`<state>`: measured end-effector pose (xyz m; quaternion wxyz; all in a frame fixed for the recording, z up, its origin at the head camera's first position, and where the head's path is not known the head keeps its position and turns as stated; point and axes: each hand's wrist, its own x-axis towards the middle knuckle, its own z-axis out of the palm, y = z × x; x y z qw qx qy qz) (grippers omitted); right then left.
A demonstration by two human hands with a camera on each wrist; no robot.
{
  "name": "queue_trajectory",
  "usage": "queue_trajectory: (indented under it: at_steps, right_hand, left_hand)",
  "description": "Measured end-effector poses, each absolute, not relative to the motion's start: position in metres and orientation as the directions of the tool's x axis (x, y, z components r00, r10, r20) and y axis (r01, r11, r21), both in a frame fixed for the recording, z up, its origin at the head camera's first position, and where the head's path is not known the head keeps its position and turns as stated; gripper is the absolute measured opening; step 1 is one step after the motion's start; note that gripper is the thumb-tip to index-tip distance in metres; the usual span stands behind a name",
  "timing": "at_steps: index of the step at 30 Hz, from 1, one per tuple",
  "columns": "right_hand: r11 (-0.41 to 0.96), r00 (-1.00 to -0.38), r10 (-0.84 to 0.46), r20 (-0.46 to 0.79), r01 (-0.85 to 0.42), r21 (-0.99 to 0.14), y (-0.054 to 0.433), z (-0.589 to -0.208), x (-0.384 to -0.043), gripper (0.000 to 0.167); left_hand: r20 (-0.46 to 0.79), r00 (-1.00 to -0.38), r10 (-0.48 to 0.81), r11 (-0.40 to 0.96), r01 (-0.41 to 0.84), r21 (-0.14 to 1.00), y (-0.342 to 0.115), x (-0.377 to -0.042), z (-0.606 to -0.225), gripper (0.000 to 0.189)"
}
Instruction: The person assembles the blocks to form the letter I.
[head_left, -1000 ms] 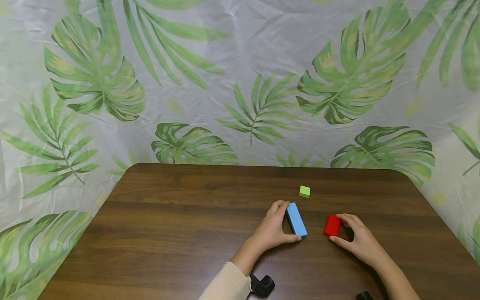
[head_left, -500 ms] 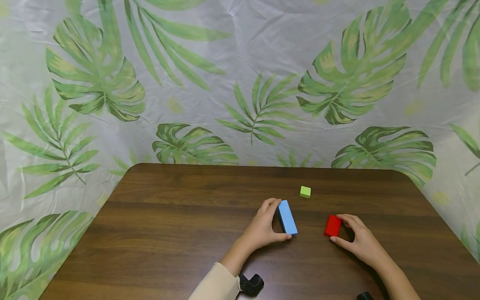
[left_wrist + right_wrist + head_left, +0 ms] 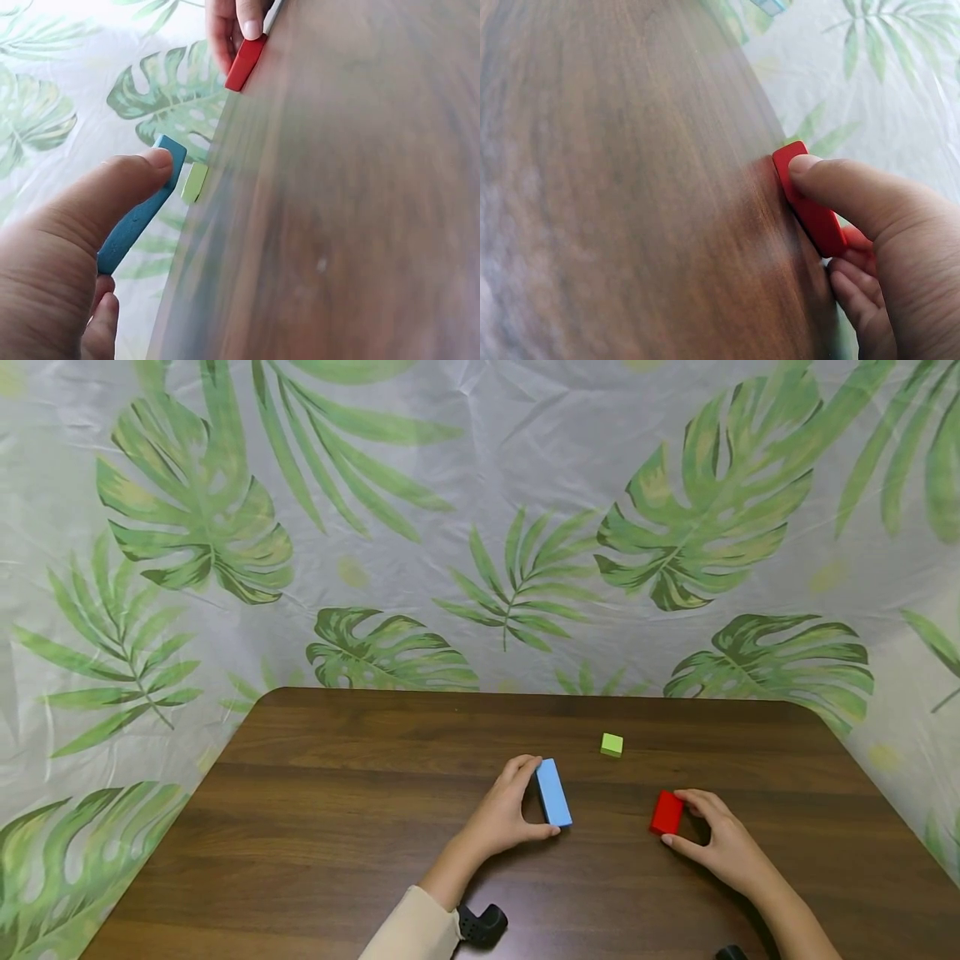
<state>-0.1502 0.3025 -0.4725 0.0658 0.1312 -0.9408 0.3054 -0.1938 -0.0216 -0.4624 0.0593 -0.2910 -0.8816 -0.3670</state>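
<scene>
A long blue block (image 3: 554, 793) is pinched end to end between the thumb and fingers of my left hand (image 3: 502, 814). The left wrist view shows that blue block (image 3: 139, 225) raised off the table, the thumb on its near end. To the right, my right hand (image 3: 720, 839) pinches a shorter red block (image 3: 667, 812) at its two ends. In the right wrist view the red block (image 3: 810, 202) sits on or very close to the tabletop. A small light-green block (image 3: 612, 744) lies behind and between the two hands, touched by neither.
The brown wooden table (image 3: 337, 810) has rounded far corners. Behind it hangs a leaf-patterned cloth (image 3: 480, 527). A black wrist device (image 3: 483, 927) shows at the left sleeve cuff.
My left hand has carried the blue block to the left, away from the red block. The right hand and red block stay in place, as does the green block.
</scene>
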Motion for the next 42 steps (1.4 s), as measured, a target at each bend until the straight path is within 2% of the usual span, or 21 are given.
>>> queue_trajectory:
  at_steps: [17, 42]
  right_hand:
    - [0.777, -0.964, -0.196, 0.178, -0.264, -0.572, 0.303, -0.471, -0.150, 0.070]
    - [0.779, -0.960, -0.198, 0.200, -0.278, -0.563, 0.301, -0.470, -0.149, 0.068]
  left_hand:
    - [0.218, -0.823, 0.525, 0.580, 0.533, 0.616, -0.046, -0.197, -0.462, 0.092]
    - [0.122, -0.799, 0.589, 0.553, 0.508, 0.660, -0.053, -0.206, -0.465, 0.087]
